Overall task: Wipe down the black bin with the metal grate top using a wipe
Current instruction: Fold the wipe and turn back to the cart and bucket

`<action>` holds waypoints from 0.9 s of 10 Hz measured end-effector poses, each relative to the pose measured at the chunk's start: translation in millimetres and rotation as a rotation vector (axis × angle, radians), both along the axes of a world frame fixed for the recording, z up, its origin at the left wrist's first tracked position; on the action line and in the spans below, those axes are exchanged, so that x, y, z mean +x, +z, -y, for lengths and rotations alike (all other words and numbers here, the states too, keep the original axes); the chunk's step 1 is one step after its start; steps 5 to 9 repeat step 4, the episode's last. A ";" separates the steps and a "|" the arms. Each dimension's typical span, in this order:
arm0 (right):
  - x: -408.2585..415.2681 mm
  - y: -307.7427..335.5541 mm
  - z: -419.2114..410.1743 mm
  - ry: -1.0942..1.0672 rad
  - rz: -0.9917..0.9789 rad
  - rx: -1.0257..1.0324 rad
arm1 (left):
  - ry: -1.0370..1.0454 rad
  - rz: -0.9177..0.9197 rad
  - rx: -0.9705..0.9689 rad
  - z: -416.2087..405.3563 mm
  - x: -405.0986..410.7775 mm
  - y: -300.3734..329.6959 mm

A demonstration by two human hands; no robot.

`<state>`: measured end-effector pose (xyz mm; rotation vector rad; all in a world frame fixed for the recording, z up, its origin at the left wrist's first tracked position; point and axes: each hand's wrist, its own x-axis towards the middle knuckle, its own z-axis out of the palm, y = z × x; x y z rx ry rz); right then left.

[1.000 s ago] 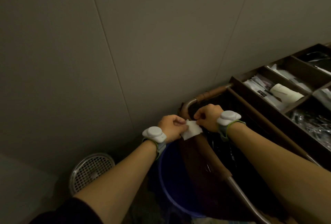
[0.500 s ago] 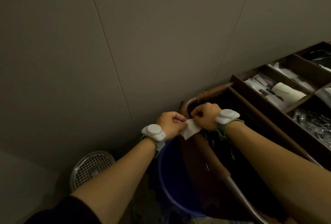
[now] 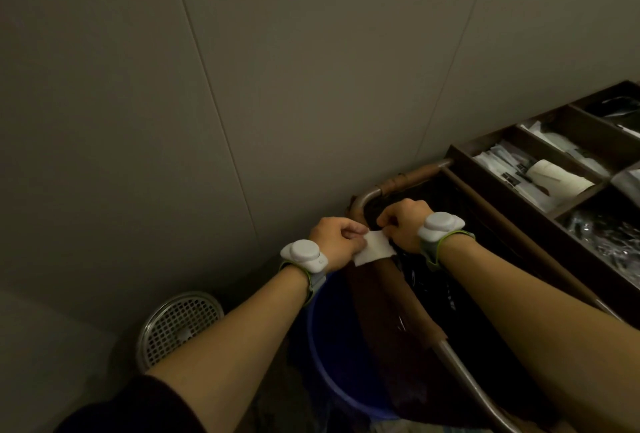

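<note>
Two hands share one small wipe, and neither is near the thing to be cleaned yet. Starting at the far left, low against the wall, the metal grate top (image 3: pixel 180 327) of the black bin catches what little light there is; the dark body below it is mostly lost in shadow and behind the left forearm. It stands well apart from the hands, untouched, so I judge the wiping proper has not begun.

Moving right, the left hand (image 3: pixel 334 242) is curled closed, thumb and forefinger pinching the near edge of the white wipe (image 3: pixel 374 252). A pale wrist device (image 3: pixel 304 256) sits on that arm. Below the hands a blue bucket (image 3: pixel 332 346) hangs beside the cart.

The right hand (image 3: pixel 403 223) is likewise closed, nipping the wipe's opposite edge, so the sheet is stretched between them. To me that looks like unfolding or pulling it flat, held over the cart's dark bag (image 3: pixel 426 280) simply because that is where the supplies are.

Further right, the cart tray (image 3: pixel 460 155) holds packets and a paper roll (image 3: pixel 557 179) in separate compartments.
</note>
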<state>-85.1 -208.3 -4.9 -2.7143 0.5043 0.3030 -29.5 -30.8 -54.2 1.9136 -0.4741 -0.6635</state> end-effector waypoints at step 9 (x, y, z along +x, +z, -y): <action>4.6 15.7 -8.4 -0.017 0.148 0.034 | 0.036 -0.010 -0.074 -6.9 6.3 23.0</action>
